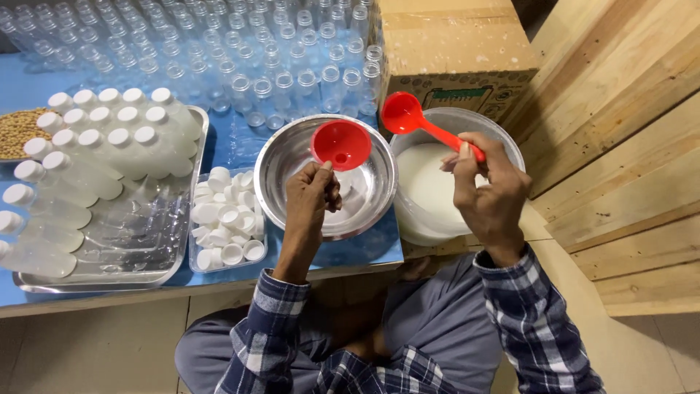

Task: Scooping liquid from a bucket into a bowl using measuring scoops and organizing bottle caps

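The left hand point(310, 195) was closed around something beneath a red funnel point(341, 144), probably a small bottle, though the fingers hid it and I could not tell for certain; the funnel stood upright above the fist, over a steel bowl point(292, 157) on the blue table point(233, 142). The right hand point(490, 191) was clamped on the handle of a red ladle point(403, 114), whose cup was raised over the far rim of a white tub point(503, 142) holding a white liquid point(426, 190). The ladle's cup sat just right of the funnel, the two hands apart with the bowl's rim between them. Left of the bowl lay a clear tray of white caps point(226, 219), and beyond it a metal tray point(191, 219) of filled, capped bottles point(120, 142) lying on their sides. Rows of empty clear bottles point(240, 58) stood at the back, with a cardboard box point(452, 51) behind the tub.
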